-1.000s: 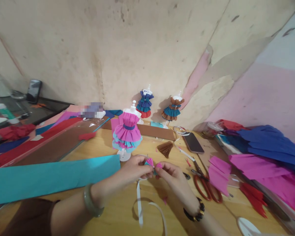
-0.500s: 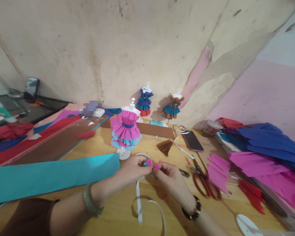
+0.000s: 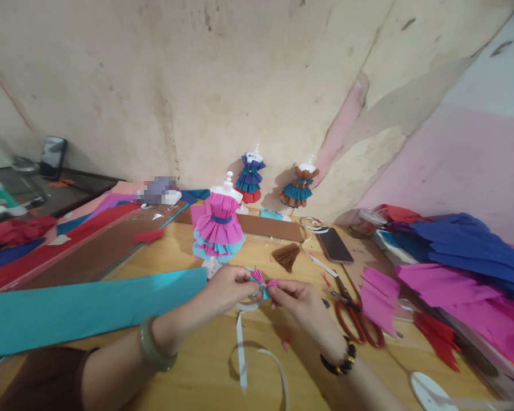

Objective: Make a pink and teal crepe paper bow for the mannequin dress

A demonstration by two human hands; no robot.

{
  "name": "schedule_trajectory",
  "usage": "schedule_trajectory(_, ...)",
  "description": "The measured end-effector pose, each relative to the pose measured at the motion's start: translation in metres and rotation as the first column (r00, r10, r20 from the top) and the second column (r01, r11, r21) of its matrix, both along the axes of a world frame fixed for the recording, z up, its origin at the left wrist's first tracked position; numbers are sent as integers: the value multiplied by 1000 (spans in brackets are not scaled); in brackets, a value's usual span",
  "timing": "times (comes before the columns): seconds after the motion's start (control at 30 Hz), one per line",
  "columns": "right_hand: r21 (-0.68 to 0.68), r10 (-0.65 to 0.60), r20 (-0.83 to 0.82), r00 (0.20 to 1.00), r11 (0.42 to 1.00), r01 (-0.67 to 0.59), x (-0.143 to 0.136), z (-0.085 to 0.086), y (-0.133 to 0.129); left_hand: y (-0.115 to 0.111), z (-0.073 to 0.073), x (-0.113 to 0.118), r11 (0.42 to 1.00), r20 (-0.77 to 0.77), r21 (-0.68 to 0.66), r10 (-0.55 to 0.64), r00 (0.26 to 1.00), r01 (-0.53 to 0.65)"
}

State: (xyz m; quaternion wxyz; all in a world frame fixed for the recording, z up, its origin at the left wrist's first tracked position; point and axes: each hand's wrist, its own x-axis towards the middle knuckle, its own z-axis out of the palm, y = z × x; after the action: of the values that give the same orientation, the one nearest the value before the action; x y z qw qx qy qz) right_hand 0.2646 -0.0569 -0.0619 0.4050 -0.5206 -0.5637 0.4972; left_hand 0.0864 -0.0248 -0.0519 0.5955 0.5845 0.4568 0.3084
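Between my hands is a small pink and light blue paper bow. My left hand pinches its left end, and my right hand pinches the right end. Just beyond my left hand stands a small white mannequin in a pink and light blue ruffled paper dress with a dark blue waistband. A roll of white tape lies partly hidden behind my fingers, and a white strip curls on the table below.
Orange-handled scissors, a phone and a brown fan of pleated paper lie to the right. Two dressed mannequins stand by the wall. A turquoise sheet spreads leftward; coloured paper is piled at right.
My fingers have shifted on the bow, and its two ends are spread a little wider, with more light blue showing. My right hand has moved slightly right.
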Motion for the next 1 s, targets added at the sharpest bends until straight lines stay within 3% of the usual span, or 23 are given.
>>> schedule_trajectory(0.27,-19,-15,-46,999,1000,14,0,-2,-3,0,2,1,997,112,-58,-51,992,57)
schedule_trajectory(0.6,-21,33,-79,996,999,-34,-1,3,-4,0,2,0,996,85,-72,-43,996,49)
schedule_trajectory(1.0,0,12,-3,1000,1000,-12,0,-6,-5,2,-4,-1,993,78,-57,-94,992,99)
